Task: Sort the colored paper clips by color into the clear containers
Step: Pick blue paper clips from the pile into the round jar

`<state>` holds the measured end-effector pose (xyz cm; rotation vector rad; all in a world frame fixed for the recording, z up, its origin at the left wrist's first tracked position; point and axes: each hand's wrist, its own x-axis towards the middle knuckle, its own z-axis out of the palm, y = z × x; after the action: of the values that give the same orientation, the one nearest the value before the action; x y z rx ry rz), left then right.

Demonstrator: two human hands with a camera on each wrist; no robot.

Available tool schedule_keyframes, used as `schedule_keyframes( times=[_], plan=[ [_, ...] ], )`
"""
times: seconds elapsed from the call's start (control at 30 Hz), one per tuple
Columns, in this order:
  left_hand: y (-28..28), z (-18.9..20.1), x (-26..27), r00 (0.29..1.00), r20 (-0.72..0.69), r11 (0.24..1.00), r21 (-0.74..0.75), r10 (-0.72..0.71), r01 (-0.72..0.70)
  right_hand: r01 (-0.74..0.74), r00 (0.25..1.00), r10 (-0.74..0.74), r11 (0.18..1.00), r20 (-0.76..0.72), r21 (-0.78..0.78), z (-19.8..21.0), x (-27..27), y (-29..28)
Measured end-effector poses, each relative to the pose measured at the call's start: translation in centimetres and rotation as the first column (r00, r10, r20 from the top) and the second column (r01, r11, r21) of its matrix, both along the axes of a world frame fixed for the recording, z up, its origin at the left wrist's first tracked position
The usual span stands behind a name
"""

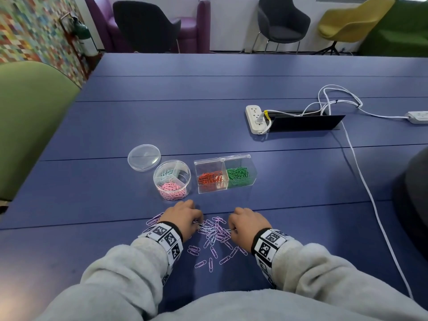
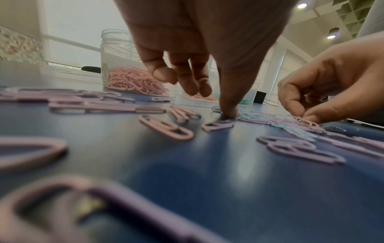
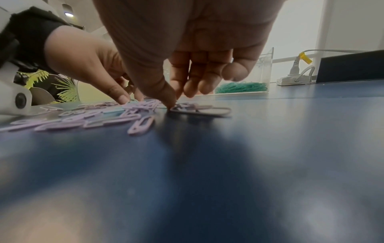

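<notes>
From the head view, both hands sit curled on the purple clips (image 1: 214, 232) — the left hand (image 1: 183, 216) and right hand (image 1: 246, 222).

Left wrist view: its thumb tip presses a clip (image 2: 218, 125).

Right wrist view: its thumb and finger pinch a clip (image 3: 199, 110).

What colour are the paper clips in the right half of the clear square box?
Green paper clips, next to the orange ones; clearest in the head view.
</notes>
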<state>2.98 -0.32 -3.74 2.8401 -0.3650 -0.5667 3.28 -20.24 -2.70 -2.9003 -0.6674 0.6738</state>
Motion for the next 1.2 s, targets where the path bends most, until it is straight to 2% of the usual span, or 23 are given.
schedule_keyframes(
  times=[0.23,0.43,0.73,0.83,0.97,1.07,1.2],
  plan=[
    [-0.6,0.0,0.0,1.0,-0.009,0.999,0.044,-0.02,0.02,0.046,0.998,-0.045,0.999,-0.05,0.016,0.5,0.0,-0.5],
    [-0.4,-0.4,0.1,0.996,-0.086,1.0,-0.014,0.004,-0.005,0.108,0.993,-0.105,0.993,-0.058,0.052,0.2,0.1,-1.6],
    [0.2,-0.2,-0.2,0.998,-0.03,0.993,-0.101,0.055,-0.058,0.207,0.978,-0.204,0.97,-0.036,0.125,1.1,0.5,-2.3],
    [0.2,0.2,-0.5,0.991,-0.011,0.981,-0.14,0.134,-0.134,0.217,0.976,-0.212,0.967,-0.051,0.136,1.6,0.6,-2.1],
    [0.8,0.4,-0.5,0.977,-0.081,0.965,-0.158,0.198,-0.209,0.259,0.964,-0.239,0.944,-0.121,0.205,2.0,0.5,-1.5],
    [0.9,0.8,-0.2,0.973,-0.129,0.961,-0.175,0.191,-0.212,0.25,0.962,-0.204,0.927,-0.182,0.279,2.0,0.8,-1.1],
    [0.7,1.2,0.2,0.973,-0.175,0.964,-0.194,0.15,-0.183,0.184,0.965,-0.131,0.955,-0.228,0.231,1.9,1.3,-0.3]
  ],
)
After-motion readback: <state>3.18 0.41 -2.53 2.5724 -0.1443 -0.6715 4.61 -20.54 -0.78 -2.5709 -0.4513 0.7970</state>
